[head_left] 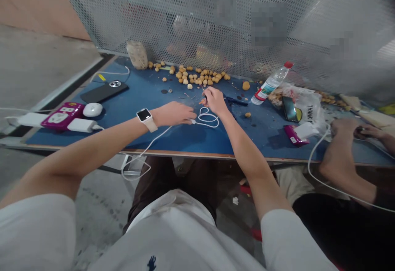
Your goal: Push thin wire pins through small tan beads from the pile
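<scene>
My left hand (176, 114), a watch on its wrist, is low over the blue tabletop with its fingers drawn together. Beside its fingertips lies the plug of a white cable (210, 126); whether the fingers grip the cable or some small piece is unclear. Just right of it, my right hand (215, 99) is closed in a pinch, its fingertips bent down. A small orange bit (202, 102) and something dark show at those fingertips, too small to name. A tool with dark blue handles (237, 101) lies to the right of this hand.
Brown round pieces (200, 76) line the back mesh panel (154, 20). A phone (105, 91), white earbud case (92, 109) and purple power strip (63, 115) are left. A bottle (271, 83) leans at right; a co-worker's hands (344, 128) work beyond another strip (296, 135).
</scene>
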`<action>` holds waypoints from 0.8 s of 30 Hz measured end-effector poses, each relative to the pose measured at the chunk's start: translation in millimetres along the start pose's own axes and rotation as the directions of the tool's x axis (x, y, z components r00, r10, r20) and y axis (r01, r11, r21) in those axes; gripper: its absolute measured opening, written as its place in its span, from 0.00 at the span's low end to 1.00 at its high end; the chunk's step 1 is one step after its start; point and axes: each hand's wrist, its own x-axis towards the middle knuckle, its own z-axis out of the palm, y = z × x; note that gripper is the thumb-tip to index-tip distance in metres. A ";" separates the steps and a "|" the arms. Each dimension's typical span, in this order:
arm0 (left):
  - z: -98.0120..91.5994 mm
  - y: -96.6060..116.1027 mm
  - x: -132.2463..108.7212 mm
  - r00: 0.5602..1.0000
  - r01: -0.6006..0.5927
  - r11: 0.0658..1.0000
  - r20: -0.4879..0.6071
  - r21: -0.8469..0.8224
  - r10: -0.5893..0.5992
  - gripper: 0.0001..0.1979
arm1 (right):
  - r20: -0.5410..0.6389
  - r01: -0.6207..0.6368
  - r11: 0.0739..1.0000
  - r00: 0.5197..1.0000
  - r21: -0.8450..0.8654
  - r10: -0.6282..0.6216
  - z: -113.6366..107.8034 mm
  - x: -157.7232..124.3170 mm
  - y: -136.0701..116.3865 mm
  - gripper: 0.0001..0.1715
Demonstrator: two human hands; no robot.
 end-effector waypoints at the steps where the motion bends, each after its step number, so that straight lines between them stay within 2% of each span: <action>1: 6.9 -0.2 4.2 1.000 0.001 1.000 0.005 0.007 -0.001 0.05 | -0.001 -0.029 1.000 1.000 -0.004 0.029 -1.1 0.3 0.4 0.28; 5: 28.1 -2.0 3.3 0.998 0.024 0.995 -0.056 -0.095 -0.029 0.13 | 0.005 -0.073 0.997 0.997 -0.010 0.073 -3.7 0.3 -1.2 0.20; 8: 34.3 -4.7 -1.7 0.991 0.020 0.978 -0.127 -0.208 -0.047 0.16 | 0.008 -0.078 0.997 0.997 -0.003 0.078 -4.2 -0.4 -3.4 0.18; 11: 35.2 -6.9 1.4 0.984 0.034 0.937 -0.153 -0.347 -0.093 0.13 | 0.023 -0.075 0.997 0.997 0.007 0.075 -3.7 -2.0 -5.8 0.16; 14: 34.3 -9.8 9.6 0.977 0.088 0.885 -0.135 -0.457 -0.167 0.04 | 0.053 -0.046 0.998 0.998 0.036 0.044 -1.8 -4.2 -8.9 0.13; 18: 34.7 -13.9 15.0 0.958 0.158 0.862 -0.136 -0.483 -0.252 0.17 | 0.053 -0.042 0.999 0.998 0.020 0.040 2.4 -5.5 -11.2 0.08; 20: 36.1 -14.0 14.0 0.954 0.159 0.857 -0.146 -0.490 -0.260 0.19 | 0.042 -0.043 0.999 0.998 0.014 0.042 4.2 -6.0 -10.6 0.06; 22: 37.5 -12.0 11.6 0.950 0.156 0.852 -0.160 -0.500 -0.268 0.19 | 0.038 -0.028 0.999 0.999 0.016 0.027 5.2 -7.4 -9.5 0.08; 24: 38.9 -9.7 9.4 0.938 0.164 0.843 -0.184 -0.512 -0.295 0.20 | 0.047 0.007 1.000 0.999 0.020 -0.008 5.8 -9.8 -8.4 0.15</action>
